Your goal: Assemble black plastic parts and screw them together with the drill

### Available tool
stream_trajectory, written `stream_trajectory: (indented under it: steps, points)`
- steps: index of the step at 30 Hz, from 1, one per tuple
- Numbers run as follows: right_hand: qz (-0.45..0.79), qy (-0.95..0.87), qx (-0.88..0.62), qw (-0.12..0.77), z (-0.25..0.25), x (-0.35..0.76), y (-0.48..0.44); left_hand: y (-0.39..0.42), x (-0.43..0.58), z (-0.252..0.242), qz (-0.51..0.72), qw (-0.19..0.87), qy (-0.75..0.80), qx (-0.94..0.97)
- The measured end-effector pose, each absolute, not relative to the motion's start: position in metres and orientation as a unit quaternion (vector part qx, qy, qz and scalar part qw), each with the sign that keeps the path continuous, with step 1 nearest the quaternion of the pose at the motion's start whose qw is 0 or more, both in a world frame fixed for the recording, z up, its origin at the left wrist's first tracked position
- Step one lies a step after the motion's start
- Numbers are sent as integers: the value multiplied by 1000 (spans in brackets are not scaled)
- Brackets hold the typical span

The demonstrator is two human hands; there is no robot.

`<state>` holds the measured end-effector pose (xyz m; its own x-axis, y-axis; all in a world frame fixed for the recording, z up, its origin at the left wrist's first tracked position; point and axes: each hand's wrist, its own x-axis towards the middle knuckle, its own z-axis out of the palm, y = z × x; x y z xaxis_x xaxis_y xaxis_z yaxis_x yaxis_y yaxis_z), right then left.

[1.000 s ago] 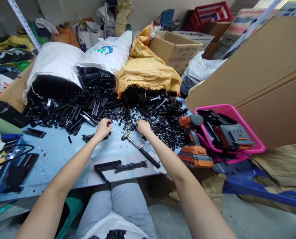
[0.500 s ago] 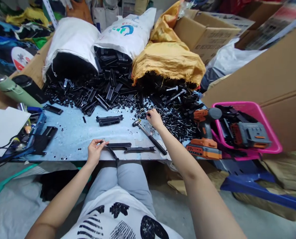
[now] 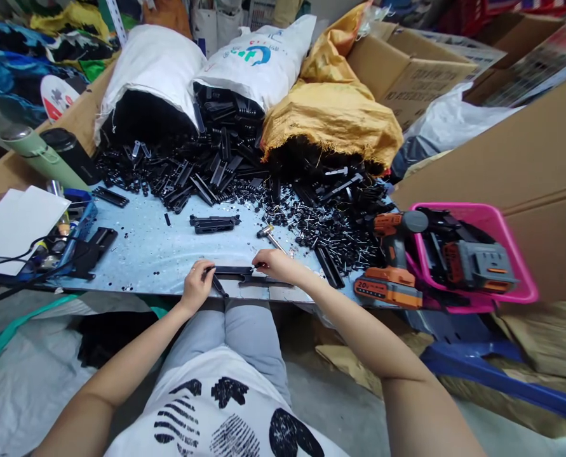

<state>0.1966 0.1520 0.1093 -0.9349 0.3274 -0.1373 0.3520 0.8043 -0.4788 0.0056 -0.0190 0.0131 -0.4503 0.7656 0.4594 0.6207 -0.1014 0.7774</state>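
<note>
My left hand [image 3: 197, 285] is closed on the left end of a long black plastic part [image 3: 232, 271] lying at the front edge of the blue table [image 3: 144, 254]. My right hand [image 3: 276, 264] pinches something small at the joint of that same part; I cannot make out what. A small hammer [image 3: 269, 236] lies just beyond my right hand, its handle partly hidden by it. Another black part [image 3: 215, 223] rests alone further back. A big heap of black plastic pieces [image 3: 225, 171] and small pins [image 3: 321, 228] spills from the sacks.
White sacks [image 3: 154, 63] and a yellow sack [image 3: 333, 111] lie at the back. An orange cordless drill [image 3: 390, 260] stands right, beside a pink basket [image 3: 511, 254] holding a battery. A green flask [image 3: 37, 155], cables and a blue tray [image 3: 80, 228] sit left. Cardboard [image 3: 525, 158] walls the right side.
My left hand left the pile and came back to grip the long part at the table edge. My right hand drew back from the pins to the part's joint. The view tilted down.
</note>
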Motion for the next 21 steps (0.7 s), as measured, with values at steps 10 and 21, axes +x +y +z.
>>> stream_trajectory:
  steps: [10,21]
  points:
    - [-45,983,106,144,113,174,126,-16,7,14,460,-11,682,568]
    - [-231,962,50,-139,46,139,86,-40,47,41,125,139,871,454]
